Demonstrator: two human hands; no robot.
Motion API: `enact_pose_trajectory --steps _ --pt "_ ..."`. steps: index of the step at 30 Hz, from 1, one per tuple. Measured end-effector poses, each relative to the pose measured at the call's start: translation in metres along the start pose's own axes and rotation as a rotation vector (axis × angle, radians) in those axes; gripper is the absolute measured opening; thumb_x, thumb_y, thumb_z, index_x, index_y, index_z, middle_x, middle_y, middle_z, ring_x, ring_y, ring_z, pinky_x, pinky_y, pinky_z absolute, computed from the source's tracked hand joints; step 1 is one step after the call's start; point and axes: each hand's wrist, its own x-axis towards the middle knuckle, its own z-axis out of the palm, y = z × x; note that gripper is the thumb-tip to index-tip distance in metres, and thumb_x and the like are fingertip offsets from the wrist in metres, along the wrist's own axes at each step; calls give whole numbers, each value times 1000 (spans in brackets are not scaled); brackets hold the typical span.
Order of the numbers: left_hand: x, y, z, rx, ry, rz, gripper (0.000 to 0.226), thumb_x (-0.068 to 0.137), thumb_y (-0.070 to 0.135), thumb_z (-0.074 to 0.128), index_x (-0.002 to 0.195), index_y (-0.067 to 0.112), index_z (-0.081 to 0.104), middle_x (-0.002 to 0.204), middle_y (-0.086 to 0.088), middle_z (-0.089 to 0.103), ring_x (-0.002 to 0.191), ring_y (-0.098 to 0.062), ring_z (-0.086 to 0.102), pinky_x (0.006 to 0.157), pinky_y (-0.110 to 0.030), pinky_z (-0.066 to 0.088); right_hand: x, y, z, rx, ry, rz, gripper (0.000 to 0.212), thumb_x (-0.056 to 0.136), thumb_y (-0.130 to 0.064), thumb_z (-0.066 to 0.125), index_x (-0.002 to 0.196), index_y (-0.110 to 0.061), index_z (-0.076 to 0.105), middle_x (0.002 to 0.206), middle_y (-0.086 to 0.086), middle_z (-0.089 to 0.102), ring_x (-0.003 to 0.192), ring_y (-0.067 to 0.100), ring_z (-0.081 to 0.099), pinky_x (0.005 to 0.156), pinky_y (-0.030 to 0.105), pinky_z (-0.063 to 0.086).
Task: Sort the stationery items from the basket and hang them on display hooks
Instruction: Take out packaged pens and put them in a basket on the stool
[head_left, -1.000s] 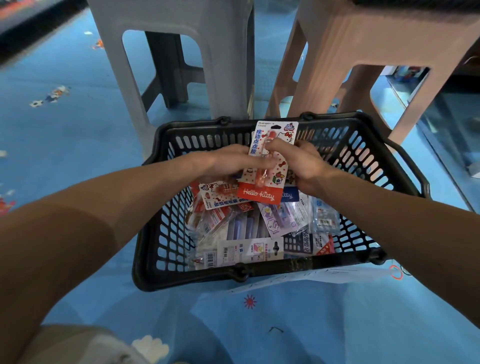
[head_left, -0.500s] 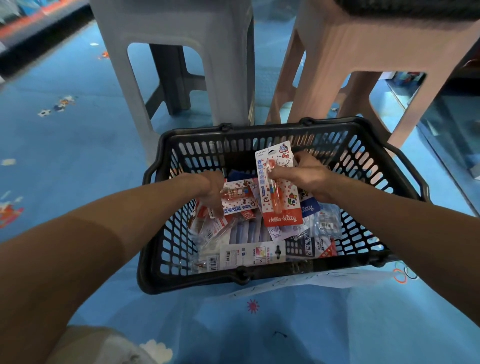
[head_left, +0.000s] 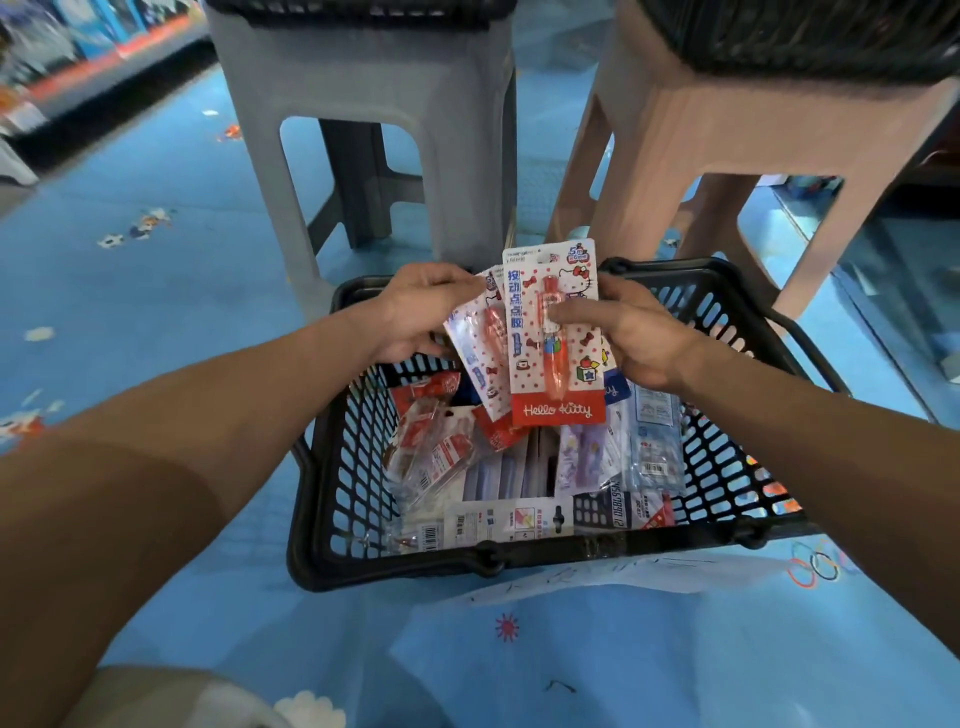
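Above the far rim of the basket the right hand pinches a red Hello Kitty card, thumb across its front. The left hand grips a second card tilted behind it. Loose packs cover the basket's bottom. A grey stool and a pink stool crowd the far side, and open floor lies to the left.

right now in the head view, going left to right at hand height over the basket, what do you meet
left hand → tilted pack that it grips → upright Hello Kitty pack → right hand pinching that pack
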Motion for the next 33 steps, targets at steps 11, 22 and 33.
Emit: enact_pose_trajectory --steps 11,22,33 --pt "-8 32 41 -272 -30 -206 15 103 19 60 103 6 66 110 -20 76 105 -37 74 86 -59 61 0 -19 15 82 -41 -17 51 78 -22 76 125 -6 63 110 17 76 99 32 76 73 40 62" --pt "-8 67 45 -626 12 -246 68 95 66 51 123 6 65 91 -15 79 83 -31 78 77 -42 59 9 -40 16 268 105 11 46 79 -31 68 120 -11 68 109 14 77 96 30 76 77 42 63" --pt "-102 200 37 -317 -183 -429 69 91 58 68 144 18 49 122 -24 70 107 -45 71 100 -62 53 -92 -194 66 307 167 314 50 74 -40 64 115 -13 69 111 15 77 107 35 72 101 53 53"
